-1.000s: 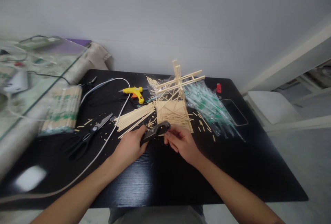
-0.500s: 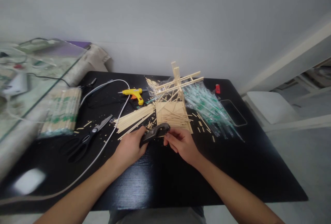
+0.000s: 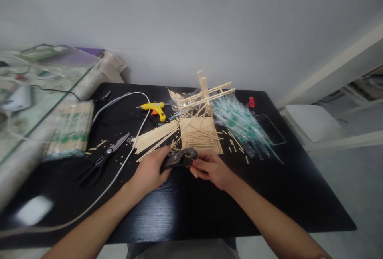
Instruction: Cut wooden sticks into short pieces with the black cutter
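My left hand (image 3: 154,169) is closed around the handle of a black cutter with a curved, hooked jaw (image 3: 181,157), held just above the table. At the jaw end, my right hand (image 3: 214,169) has its fingers pinched together; what lies between them is hidden. Behind the cutter is a square panel of wooden sticks (image 3: 197,125) with loose sticks lying across it. A fan of thin wooden sticks (image 3: 155,136) lies left of the panel. Beyond it stands a crossed framework of glued sticks (image 3: 206,95).
Scissors (image 3: 109,151), a yellow glue gun (image 3: 155,109) and a white cable (image 3: 131,153) lie on the left of the black table (image 3: 239,207). Bagged sticks (image 3: 72,127) sit farther left. Green-and-clear wrappers (image 3: 239,119), a phone (image 3: 271,129) and a red object (image 3: 251,102) are at right.
The cutter's jaw end has dipped slightly and turned, so its hooked opening shows more. My right fingers have shifted a little at the jaw. Everything else on the table looks still.
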